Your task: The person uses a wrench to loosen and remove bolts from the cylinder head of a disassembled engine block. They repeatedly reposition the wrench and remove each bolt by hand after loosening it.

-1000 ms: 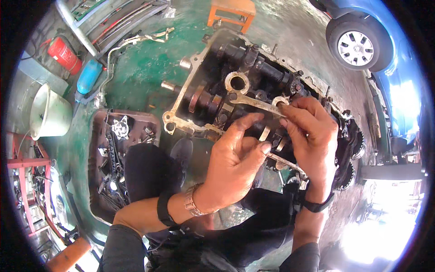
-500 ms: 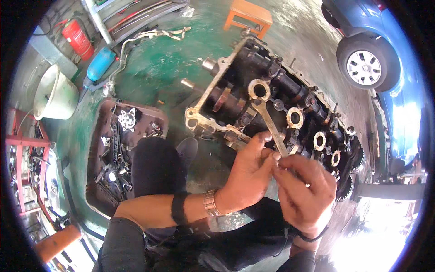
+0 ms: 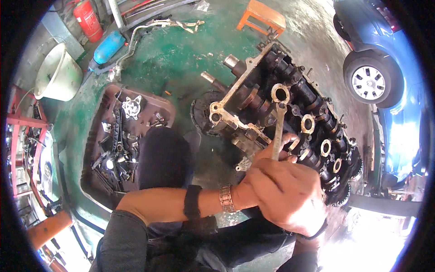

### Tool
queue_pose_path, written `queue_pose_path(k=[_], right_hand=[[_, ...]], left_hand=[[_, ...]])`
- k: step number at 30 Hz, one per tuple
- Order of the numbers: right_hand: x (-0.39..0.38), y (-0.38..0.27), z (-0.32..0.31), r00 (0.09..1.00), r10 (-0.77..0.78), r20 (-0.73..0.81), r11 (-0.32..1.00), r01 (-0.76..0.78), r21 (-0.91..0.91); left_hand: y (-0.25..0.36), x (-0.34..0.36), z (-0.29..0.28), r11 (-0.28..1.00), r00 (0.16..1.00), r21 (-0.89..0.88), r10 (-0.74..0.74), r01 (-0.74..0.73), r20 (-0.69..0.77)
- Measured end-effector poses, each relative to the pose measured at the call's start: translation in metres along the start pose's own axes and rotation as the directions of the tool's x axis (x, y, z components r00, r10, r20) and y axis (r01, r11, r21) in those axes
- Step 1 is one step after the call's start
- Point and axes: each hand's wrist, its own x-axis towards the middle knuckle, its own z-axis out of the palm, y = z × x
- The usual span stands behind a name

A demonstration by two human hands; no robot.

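Observation:
A dark, oily engine cylinder head with camshafts and round bearing caps lies on the green floor. A silver wrench stands over it, with its upper jaw just below a ring-shaped cap. My left hand, which has a metal bracelet and a black band on the forearm, grips the wrench's lower end. My right hand is closed over the same end, pressed against the left hand. Its fingers are hidden.
A brown tray of small engine parts sits to the left, beside my dark-trousered knee. A white bucket, a red extinguisher, a blue cylinder and an orange stool stand further back. A blue car's wheel is at the right.
Both hands have drawn back toward me and closed together on the wrench's lower end. The wrench now points up at the ring-shaped cap. More of the cylinder head is uncovered.

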Motion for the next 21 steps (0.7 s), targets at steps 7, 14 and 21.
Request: queue_pose_path(k=[7, 14, 21], right_hand=[[0.046, -0.002, 0.007, 0.983, -0.09, 0.159, 0.996, 0.087, 0.027], [0.096, 0.022, 0.023, 0.995, -0.074, 0.066, 0.973, 0.058, 0.222], [0.11, 0.053, 0.038, 0.965, 0.195, -0.176, 0.918, -0.116, 0.38]], left_hand=[[-0.005, -0.007, 0.0, 0.978, 0.987, 0.149, 0.137, -0.149, 0.088], [0.002, 0.005, 0.0, 0.904, 0.94, 0.265, 0.341, -0.335, 0.024], [0.006, 0.02, 0.001, 0.931, 0.944, 0.231, 0.312, -0.282, -0.106]])
